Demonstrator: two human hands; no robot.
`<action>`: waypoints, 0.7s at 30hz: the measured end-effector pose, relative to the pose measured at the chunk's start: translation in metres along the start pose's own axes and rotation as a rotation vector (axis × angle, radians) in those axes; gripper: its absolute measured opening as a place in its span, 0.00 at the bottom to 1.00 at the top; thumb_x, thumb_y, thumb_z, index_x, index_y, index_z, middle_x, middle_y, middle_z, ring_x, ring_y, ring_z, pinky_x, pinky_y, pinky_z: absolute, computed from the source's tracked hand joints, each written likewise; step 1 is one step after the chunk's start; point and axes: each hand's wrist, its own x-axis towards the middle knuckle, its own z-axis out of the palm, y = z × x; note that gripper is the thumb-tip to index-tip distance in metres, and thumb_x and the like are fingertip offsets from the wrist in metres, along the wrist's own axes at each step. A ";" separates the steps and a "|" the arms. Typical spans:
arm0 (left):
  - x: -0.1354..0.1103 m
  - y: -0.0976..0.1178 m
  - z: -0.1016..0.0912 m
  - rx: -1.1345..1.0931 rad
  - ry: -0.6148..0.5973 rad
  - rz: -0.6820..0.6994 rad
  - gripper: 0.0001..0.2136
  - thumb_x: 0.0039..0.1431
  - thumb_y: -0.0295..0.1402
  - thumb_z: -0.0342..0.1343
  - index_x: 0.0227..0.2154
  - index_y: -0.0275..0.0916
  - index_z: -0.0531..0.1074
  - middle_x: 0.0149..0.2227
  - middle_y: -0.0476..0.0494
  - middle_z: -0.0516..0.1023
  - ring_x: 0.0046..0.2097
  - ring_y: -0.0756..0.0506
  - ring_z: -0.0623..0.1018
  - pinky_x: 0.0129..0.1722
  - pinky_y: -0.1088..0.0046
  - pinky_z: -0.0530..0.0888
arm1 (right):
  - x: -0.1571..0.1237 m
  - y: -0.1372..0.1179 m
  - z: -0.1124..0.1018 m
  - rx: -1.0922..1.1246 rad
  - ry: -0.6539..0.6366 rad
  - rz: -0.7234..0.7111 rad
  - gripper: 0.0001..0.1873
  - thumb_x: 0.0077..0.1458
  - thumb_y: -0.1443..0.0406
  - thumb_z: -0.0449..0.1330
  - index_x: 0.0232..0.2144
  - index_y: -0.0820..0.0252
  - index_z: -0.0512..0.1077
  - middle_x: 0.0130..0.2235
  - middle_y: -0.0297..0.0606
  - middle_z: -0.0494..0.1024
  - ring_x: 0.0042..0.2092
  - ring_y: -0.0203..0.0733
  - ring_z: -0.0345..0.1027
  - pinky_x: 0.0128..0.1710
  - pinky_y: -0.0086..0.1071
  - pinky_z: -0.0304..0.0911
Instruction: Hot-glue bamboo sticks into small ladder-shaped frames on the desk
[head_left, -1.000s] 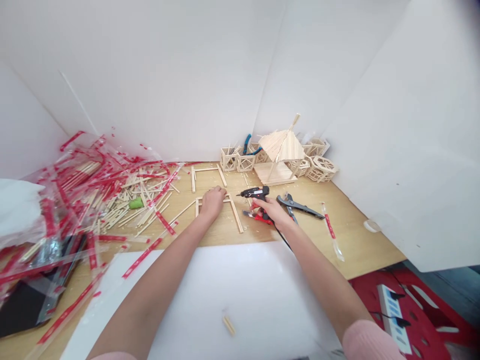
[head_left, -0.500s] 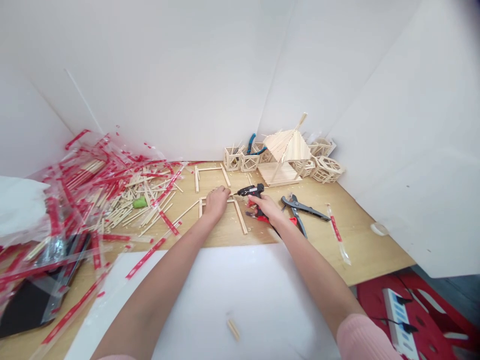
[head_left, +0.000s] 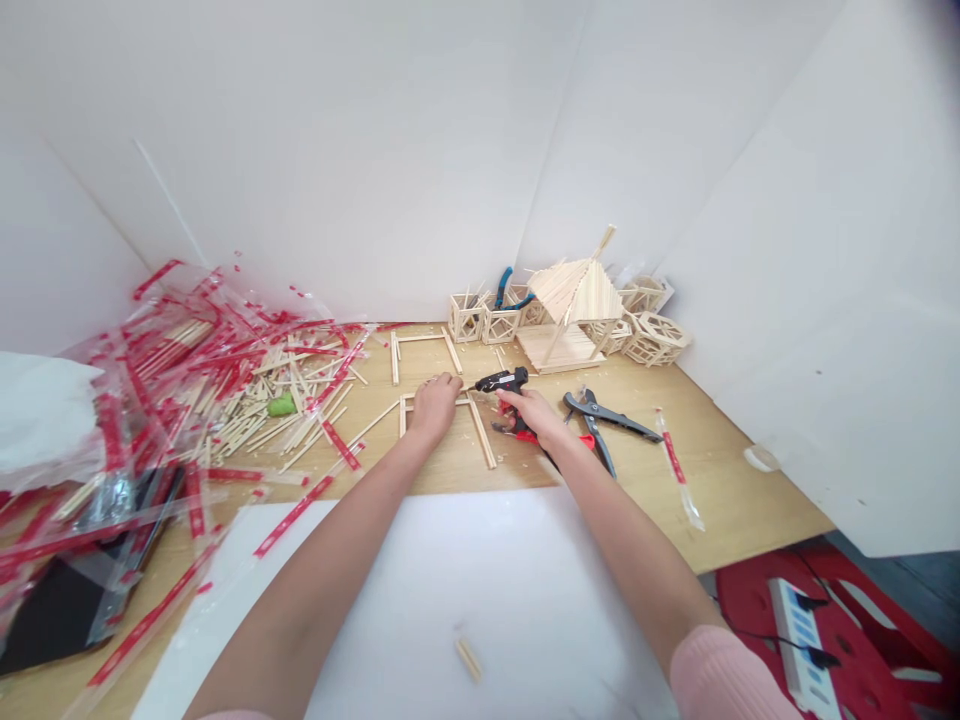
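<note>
My left hand (head_left: 435, 404) rests with curled fingers on the top bar of a U-shaped frame of wooden sticks (head_left: 482, 436) lying on the wooden table (head_left: 735, 500). Its fingertips pinch the frame's upper right corner. My right hand (head_left: 534, 412) grips a black hot-glue gun (head_left: 504, 381), whose nozzle points left at that same corner, right beside my left fingertips. A second stick frame (head_left: 420, 345) lies just behind the first one.
Grey pliers (head_left: 600, 418) lie right of my right hand. Small stick cubes (head_left: 480, 318) and a stick-roofed model (head_left: 576, 305) stand at the back. Loose sticks and red-striped wrappers (head_left: 187, 380) cover the left. A white sheet (head_left: 465, 580) lies in front, a power strip (head_left: 799, 640) lower right.
My right hand has brought the glue gun left, from a little apart to the frame's corner at my left fingertips. The view has shifted slightly.
</note>
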 end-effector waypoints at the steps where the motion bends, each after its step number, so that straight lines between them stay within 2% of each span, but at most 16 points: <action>1: 0.000 0.000 0.000 0.003 0.001 0.001 0.10 0.63 0.32 0.44 0.39 0.40 0.71 0.39 0.41 0.73 0.43 0.42 0.72 0.39 0.68 0.65 | 0.001 0.001 -0.001 0.003 -0.004 -0.006 0.15 0.49 0.57 0.60 0.20 0.64 0.69 0.23 0.36 0.72 0.19 0.29 0.58 0.19 0.25 0.56; 10: -0.002 0.002 -0.002 0.040 -0.023 -0.002 0.11 0.64 0.30 0.42 0.42 0.39 0.70 0.42 0.39 0.73 0.45 0.42 0.71 0.40 0.67 0.65 | 0.005 0.007 -0.004 -0.009 -0.037 -0.020 0.18 0.47 0.54 0.61 0.19 0.64 0.69 0.21 0.34 0.71 0.20 0.29 0.59 0.20 0.25 0.54; 21: -0.002 0.003 -0.002 0.011 -0.022 -0.010 0.11 0.64 0.30 0.43 0.42 0.40 0.69 0.42 0.39 0.73 0.45 0.42 0.71 0.42 0.67 0.65 | 0.008 0.007 -0.003 0.020 -0.014 0.003 0.16 0.47 0.55 0.61 0.19 0.63 0.68 0.20 0.33 0.70 0.20 0.29 0.59 0.20 0.24 0.56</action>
